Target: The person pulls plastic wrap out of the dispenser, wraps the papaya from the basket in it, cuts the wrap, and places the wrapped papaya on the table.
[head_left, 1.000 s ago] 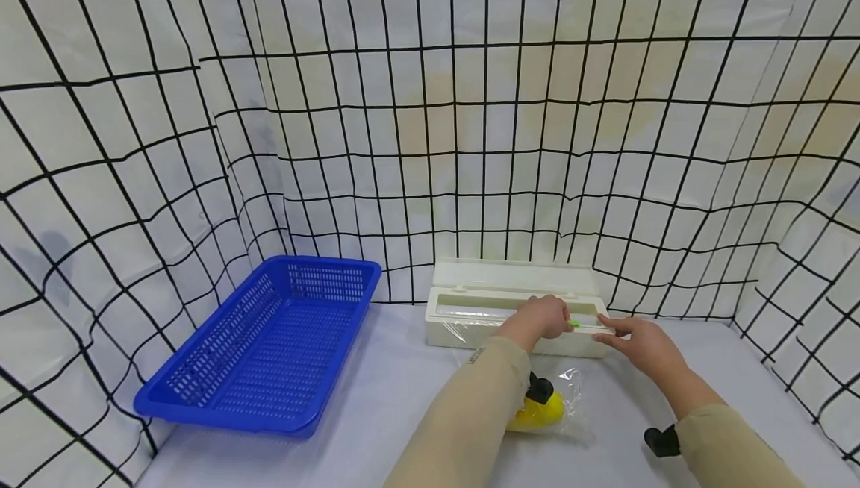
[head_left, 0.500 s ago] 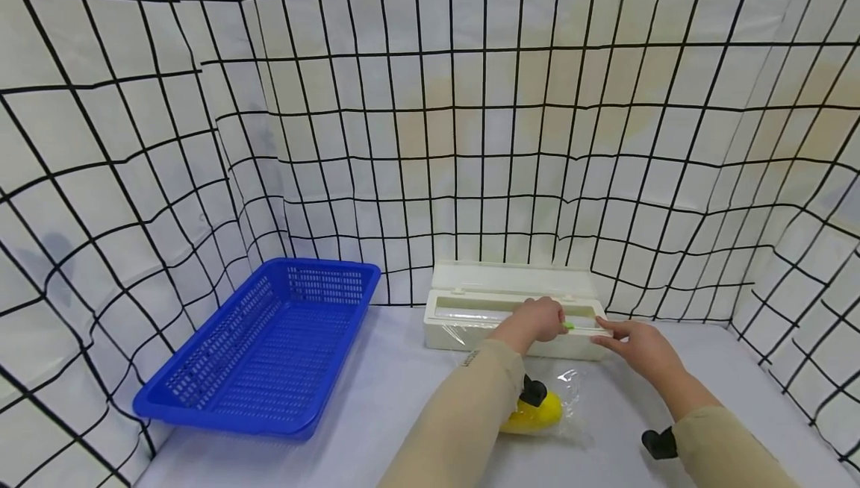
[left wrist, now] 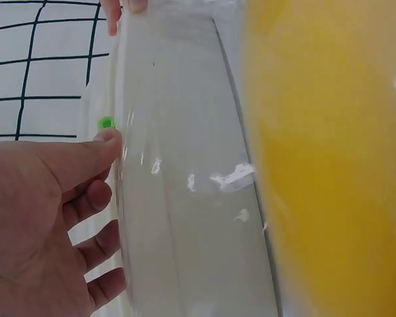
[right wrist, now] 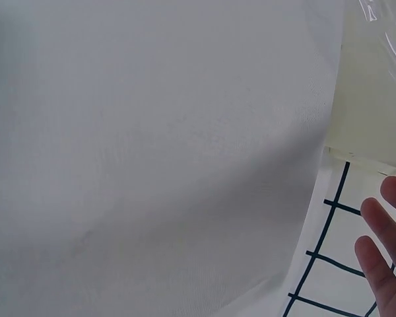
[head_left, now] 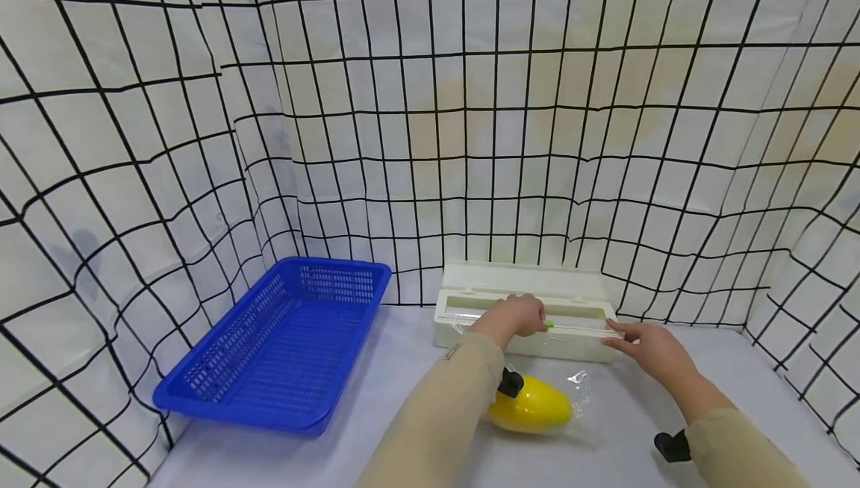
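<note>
A cream-white cling film dispenser (head_left: 571, 348) stands on the table against the back wall, its lid (head_left: 524, 277) tipped up. My left hand (head_left: 517, 318) reaches over its front edge and pinches a small green cutter slider (left wrist: 106, 123) between thumb and forefinger. At the right end, my right hand (head_left: 652, 354) grips the dispenser's corner between thumb and fingers. Clear film (left wrist: 185, 132) hangs down the front and spreads onto the table. A smooth yellow rounded thing (head_left: 534, 404) lies with the film, partly hidden by my left sleeve and a black wrist mount.
To the left is a blue perforated basket (head_left: 295, 354). White walls with black grid netting (head_left: 510, 137) close in the back and both sides. A white cloth (head_left: 383, 398) covers the table.
My left hand has slid leftward along the dispenser with the green slider. My right hand stays at the right end. More of the yellow thing shows beside my sleeve.
</note>
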Demonstrator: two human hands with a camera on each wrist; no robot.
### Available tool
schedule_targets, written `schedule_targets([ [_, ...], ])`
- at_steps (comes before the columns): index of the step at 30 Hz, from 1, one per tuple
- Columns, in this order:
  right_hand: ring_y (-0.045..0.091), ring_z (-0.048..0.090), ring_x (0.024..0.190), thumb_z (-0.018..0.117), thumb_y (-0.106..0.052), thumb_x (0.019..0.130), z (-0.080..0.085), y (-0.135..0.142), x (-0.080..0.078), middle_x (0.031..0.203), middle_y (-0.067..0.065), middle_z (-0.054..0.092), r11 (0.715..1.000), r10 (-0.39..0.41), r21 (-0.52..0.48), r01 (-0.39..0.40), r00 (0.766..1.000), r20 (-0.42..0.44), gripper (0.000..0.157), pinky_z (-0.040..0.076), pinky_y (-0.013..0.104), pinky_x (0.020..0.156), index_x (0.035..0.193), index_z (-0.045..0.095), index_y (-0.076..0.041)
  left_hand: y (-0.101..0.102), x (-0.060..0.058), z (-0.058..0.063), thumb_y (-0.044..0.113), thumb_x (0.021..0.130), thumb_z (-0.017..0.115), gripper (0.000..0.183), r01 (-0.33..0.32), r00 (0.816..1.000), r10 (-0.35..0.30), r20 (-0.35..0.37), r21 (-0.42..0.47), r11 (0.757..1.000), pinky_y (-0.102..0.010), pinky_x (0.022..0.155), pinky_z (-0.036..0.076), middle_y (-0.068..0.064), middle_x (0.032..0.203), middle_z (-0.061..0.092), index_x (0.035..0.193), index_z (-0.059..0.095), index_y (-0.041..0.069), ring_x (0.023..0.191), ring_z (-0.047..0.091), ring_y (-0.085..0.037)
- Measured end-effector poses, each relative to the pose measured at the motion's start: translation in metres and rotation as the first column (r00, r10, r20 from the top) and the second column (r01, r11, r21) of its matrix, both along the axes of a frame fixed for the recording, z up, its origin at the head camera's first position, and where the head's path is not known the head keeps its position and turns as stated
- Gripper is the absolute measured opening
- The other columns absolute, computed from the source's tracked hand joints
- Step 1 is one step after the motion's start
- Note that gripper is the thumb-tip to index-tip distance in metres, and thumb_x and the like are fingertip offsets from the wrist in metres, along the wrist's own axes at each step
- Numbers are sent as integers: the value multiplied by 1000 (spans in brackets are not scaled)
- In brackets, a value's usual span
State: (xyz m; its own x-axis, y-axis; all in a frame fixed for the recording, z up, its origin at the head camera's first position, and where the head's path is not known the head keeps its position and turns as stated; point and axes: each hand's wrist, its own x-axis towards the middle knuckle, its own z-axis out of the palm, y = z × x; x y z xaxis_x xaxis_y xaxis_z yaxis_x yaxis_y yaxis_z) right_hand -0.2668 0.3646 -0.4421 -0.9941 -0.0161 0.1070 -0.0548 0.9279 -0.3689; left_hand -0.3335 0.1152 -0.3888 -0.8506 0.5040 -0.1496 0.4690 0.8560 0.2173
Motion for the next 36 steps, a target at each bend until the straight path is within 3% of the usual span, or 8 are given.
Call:
schedule_targets([
  [6, 30, 59, 89, 68, -52, 88, 1, 2, -1, 107, 20, 66, 1000, 11, 14, -11, 1000, 7, 66, 50, 48, 73, 139, 56, -12, -21, -3, 1, 36, 98, 62, 22, 5, 1000, -5, 22, 5, 1000, -38, 102, 38, 7, 89, 55, 84, 60, 20, 100, 50, -18],
  [18, 33, 61, 94, 68, -52, 89, -1, 4, 3, 112, 24, 65, 1000, 8, -5, -8, 1000, -11, 65, 50, 50, 76, 138, 57, -11, -31, -7, -12, 36, 99, 62, 17, 34, 999, -37, 30, 94, 995, -44, 104, 35, 10, 92, 54, 89, 60, 23, 95, 46, -17],
  [24, 26, 57, 84, 68, -54, 88, 1, 3, 3, 104, 17, 66, 1000, 20, -6, -20, 1000, -5, 67, 47, 39, 67, 138, 57, -11, -36, -9, -14, 34, 98, 63, 12, 27, 998, -34, 45, 137, 990, -35, 94, 40, 8, 98, 57, 95, 61, 23, 96, 49, -16],
  [30, 22, 54, 80, 68, -53, 88, 3, 5, 3, 101, 12, 65, 1000, 15, 11, -15, 1000, -1, 66, 45, 35, 64, 138, 57, -10, -39, -10, -13, 27, 98, 64, 23, 44, 980, -106, 167, 338, 940, -26, 84, 48, 2, 112, 64, 119, 69, 19, 95, 58, -11],
  [36, 20, 52, 78, 70, -49, 88, 2, 3, 1, 97, 8, 65, 999, 35, 0, -35, 999, -7, 64, 43, 34, 63, 137, 58, -10, -41, -10, -13, 24, 98, 63, 22, 37, 976, -121, 181, 407, 913, -25, 84, 49, 5, 111, 68, 117, 74, 20, 94, 59, -8],
])
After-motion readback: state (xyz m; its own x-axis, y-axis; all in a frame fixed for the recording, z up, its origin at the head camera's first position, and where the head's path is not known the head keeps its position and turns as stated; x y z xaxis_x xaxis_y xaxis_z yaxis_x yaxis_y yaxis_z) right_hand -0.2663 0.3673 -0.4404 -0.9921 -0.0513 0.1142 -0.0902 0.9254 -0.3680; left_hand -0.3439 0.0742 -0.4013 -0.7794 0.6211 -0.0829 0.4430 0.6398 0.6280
